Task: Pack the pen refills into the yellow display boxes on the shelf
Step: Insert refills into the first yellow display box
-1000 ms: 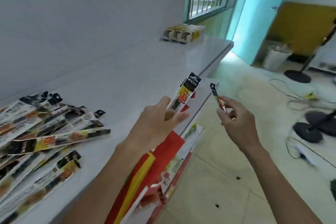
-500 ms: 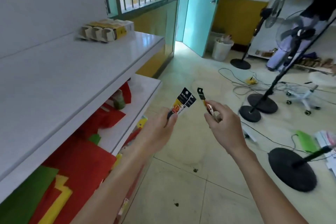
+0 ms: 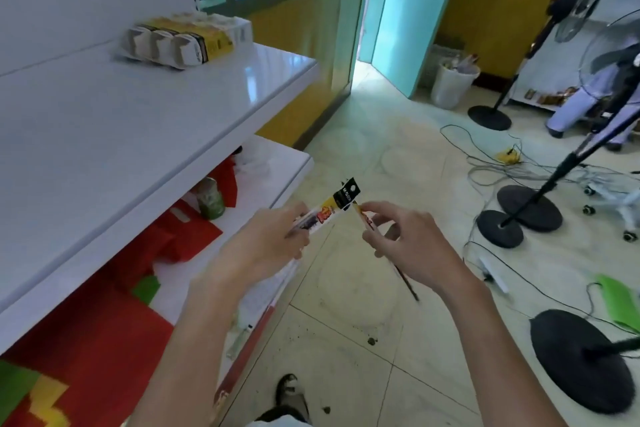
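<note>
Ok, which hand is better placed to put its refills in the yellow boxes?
Left, probably. The left hand holds its refill packs beside the shelf, nearer the yellow display boxes; the right hand, with one refill, would reach across it.

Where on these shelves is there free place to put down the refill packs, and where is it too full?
The top shelf is bare from the yellow display boxes at its window end toward the person. The lower shelf is crowded: red paper and a green jar cover most; only its front strip shows white.
</note>
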Available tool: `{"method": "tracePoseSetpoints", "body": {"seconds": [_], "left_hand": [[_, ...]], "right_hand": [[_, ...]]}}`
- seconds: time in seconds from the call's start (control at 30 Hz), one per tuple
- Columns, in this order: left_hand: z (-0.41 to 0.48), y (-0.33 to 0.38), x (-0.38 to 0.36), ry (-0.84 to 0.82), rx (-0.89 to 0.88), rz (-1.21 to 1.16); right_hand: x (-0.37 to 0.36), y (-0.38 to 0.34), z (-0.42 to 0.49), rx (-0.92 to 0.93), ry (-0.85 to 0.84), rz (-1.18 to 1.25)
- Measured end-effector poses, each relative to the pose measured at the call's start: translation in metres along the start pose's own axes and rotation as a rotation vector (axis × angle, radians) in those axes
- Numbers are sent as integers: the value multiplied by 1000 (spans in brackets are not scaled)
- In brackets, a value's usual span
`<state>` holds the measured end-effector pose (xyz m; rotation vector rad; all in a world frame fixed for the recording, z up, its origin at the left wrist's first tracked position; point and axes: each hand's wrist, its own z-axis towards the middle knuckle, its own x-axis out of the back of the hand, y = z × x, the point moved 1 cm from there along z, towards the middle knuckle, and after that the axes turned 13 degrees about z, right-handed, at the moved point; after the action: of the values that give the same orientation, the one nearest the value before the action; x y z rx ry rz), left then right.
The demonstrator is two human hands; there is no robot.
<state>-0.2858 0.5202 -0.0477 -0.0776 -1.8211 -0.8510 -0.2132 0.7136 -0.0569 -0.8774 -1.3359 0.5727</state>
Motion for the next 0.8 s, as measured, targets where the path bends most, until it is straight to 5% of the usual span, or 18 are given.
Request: {"method": "tracePoseSetpoints", "body": {"seconds": [0.4,0.8], "left_hand": [[94,-34,99,361,181,-25],[181,-75,168,1007,613,-103]], "right_hand": [[-4,-56,182,265,-84,192],[-53,-136,400,681,-598,254]]}}
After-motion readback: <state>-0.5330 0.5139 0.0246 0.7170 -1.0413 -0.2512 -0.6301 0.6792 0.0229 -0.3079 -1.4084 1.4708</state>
